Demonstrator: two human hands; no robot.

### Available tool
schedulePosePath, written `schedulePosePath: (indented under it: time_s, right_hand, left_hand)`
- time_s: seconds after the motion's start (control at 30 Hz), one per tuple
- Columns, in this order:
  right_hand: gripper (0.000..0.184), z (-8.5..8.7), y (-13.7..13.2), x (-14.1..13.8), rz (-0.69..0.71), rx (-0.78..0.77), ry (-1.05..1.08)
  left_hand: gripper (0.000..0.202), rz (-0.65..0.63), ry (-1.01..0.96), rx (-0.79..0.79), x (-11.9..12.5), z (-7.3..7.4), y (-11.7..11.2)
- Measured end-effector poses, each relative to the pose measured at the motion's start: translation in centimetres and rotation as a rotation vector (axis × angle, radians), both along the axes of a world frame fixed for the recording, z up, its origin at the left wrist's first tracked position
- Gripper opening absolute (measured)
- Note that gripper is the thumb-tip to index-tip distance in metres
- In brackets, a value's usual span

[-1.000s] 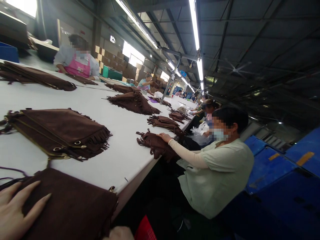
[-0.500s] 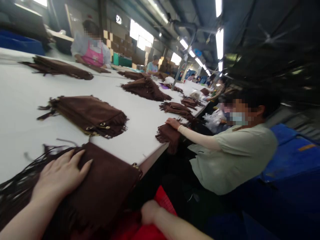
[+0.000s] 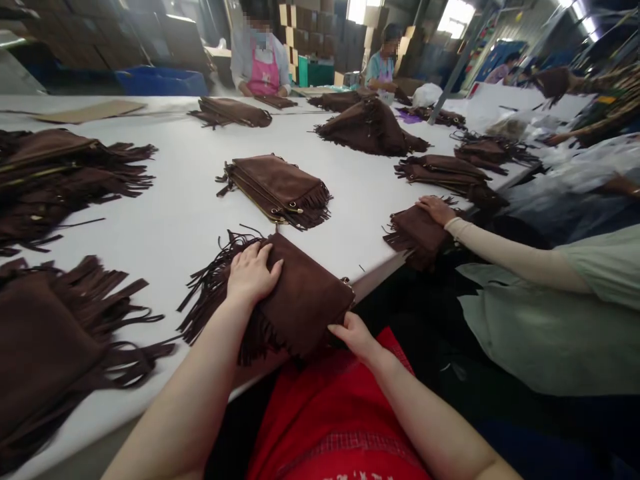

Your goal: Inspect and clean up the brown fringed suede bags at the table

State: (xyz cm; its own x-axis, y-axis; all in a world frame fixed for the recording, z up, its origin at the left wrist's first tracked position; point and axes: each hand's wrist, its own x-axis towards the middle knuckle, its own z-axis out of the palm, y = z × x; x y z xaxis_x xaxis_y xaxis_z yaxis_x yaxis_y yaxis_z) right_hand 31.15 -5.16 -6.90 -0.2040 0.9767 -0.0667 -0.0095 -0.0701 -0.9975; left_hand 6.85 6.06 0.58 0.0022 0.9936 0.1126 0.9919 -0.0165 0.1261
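Note:
A brown suede fringed bag [image 3: 305, 300] lies at the near edge of the white table [image 3: 190, 200], partly hanging over it. My left hand [image 3: 251, 272] rests flat on the bag's top, fingers together and stretched out. My right hand [image 3: 354, 331] grips the bag's lower right edge below the table edge, fingers curled under it. Fringe spreads out to the left of the bag.
More brown fringed bags lie around: a stack [image 3: 277, 187] just behind, piles at the left [image 3: 55, 167] and near left [image 3: 45, 340]. A person in a pale green shirt [image 3: 550, 313] sits at my right with a hand on a bag [image 3: 415, 230]. Other workers sit across the table.
The view has swung down and left onto the table. My right hand has come up from my lap and taken the bag's lower edge. My left hand stays on the bag.

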Motion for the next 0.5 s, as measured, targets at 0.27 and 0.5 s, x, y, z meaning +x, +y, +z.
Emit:
schedulePosePath:
  time_s: [0.27, 0.5]
  right_hand:
    - [0.012, -5.3, 0.4, 1.6, 0.002, -0.257, -0.289]
    - [0.028, -7.1, -0.4, 3.9, 0.140, -0.293, -0.659]
  left_hand:
    - [0.064, 0.017, -0.012, -0.001, 0.1, -0.1, 0.2]
    - [0.064, 0.021, -0.023, -0.017, 0.1, 0.1, 0.1]
